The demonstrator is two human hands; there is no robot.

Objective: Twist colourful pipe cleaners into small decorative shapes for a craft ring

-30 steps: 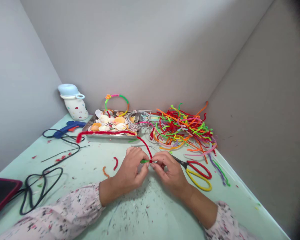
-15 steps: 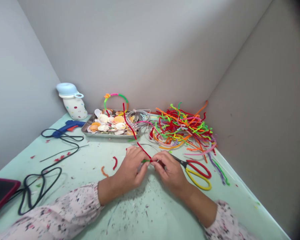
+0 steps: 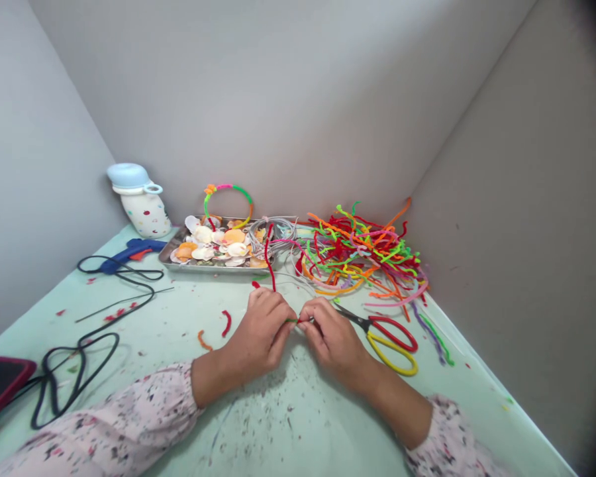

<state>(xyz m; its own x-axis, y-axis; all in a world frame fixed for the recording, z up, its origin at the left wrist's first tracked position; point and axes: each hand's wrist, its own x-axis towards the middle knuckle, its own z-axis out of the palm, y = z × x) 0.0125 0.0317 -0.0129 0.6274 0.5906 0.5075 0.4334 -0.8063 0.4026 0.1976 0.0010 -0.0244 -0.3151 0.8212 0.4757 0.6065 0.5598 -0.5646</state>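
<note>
Close together above the table, both my hands pinch a thin fuzzy pipe cleaner, green by the left fingers and red by the right. My left hand is closed on the green part, and most of that piece is hidden in the fingers. Thumb and forefinger of my right hand grip the red part. From behind the left knuckles a long red strand sticks up. Scissors with one red and one yellow handle lie beside the right hand, their blades partly behind it.
Behind my hands stand a metal tray of seashells with a colourful ring, a wire coil and a heap of pipe cleaners. To the left are a bottle, a blue glue gun, a black cord and a phone.
The red strand that slanted from between my fingers up past the tray now rises more steeply behind my left hand, its tip lower. Both hands stay almost in place.
</note>
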